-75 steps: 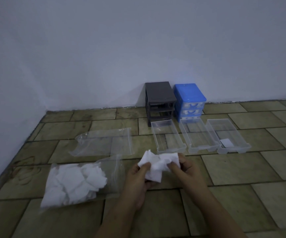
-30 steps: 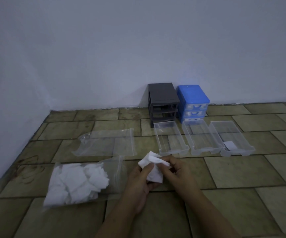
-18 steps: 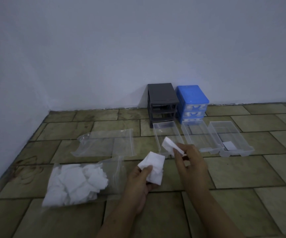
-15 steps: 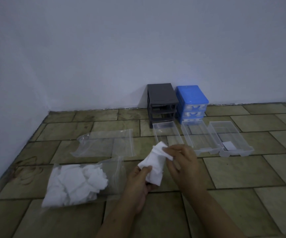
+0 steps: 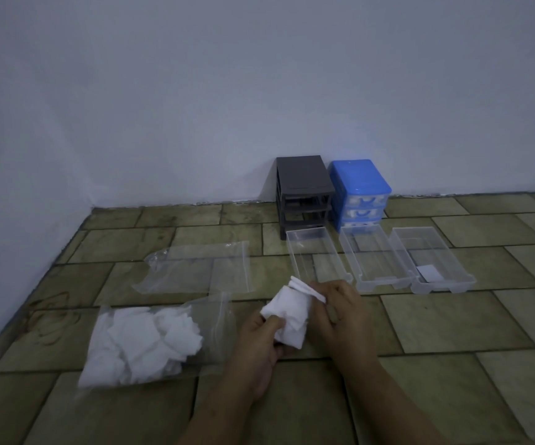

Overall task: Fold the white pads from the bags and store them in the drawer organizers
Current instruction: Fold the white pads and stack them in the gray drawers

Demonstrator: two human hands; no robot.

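My left hand (image 5: 259, 342) grips a small bunch of white pads (image 5: 290, 316) from below, thumb on top. My right hand (image 5: 340, 313) pinches the upper edge of one pad against that bunch. Both hands hover over the tiled floor. A clear bag full of white pads (image 5: 144, 342) lies to the left. Three clear drawers lie ahead: the left drawer (image 5: 314, 256), the middle drawer (image 5: 373, 261) and the right drawer (image 5: 433, 261), which holds one folded pad (image 5: 429, 273).
An empty clear bag (image 5: 198, 268) lies beyond the full one. A dark grey organizer frame (image 5: 303, 194) and a blue organizer (image 5: 360, 194) stand against the white wall. Another wall closes in the left side.
My right hand lifted one pad away from the bunch toward the drawers, then brought it back down onto the bunch in my left hand. The left hand stayed in place.
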